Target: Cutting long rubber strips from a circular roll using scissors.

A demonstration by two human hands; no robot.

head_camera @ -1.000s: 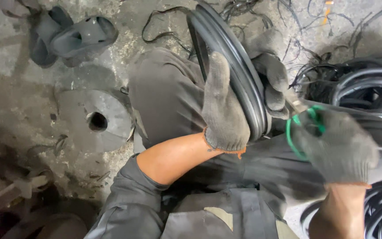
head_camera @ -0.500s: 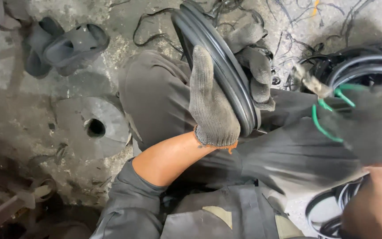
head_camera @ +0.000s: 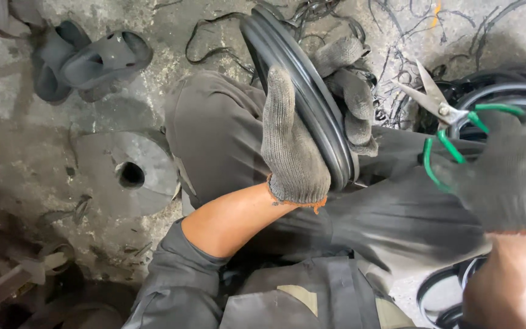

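Concrete floor (head_camera: 44, 122) is dirty and littered with black rubber offcuts (head_camera: 397, 36). Person sits on it, dark trousers (head_camera: 214, 128), knees up. Round metal disc with a centre hole (head_camera: 130, 175) lies flat on the floor left of the leg; a pair of dark sandals (head_camera: 92, 61) top left, well apart from the work. Stack of black rubber rings (head_camera: 506, 97) at right edge, partly hidden behind the right hand.

Black rubber ring (head_camera: 302, 91) stands on edge across the lap, tilted away. Left hand (head_camera: 290, 152), in a grey knit glove, is flat against the near face, fingers extended up – bracing, not wrapped. A second gloved hand or loose glove (head_camera: 348, 91) sits on the far side; can't tell which.

Right hand (head_camera: 506, 167), gloved, is closed through the green loops of a pair of scissors (head_camera: 439, 109), blades slightly parted, tips pointing up-left, near the ring but apart from it.

Risks as I see them: the ring is only pressed, not gripped – it could roll or tip off the thigh. Scissor tips sit close to the gloved fingers behind the ring; a slip could nick them. Knit gloves give little cut protection.
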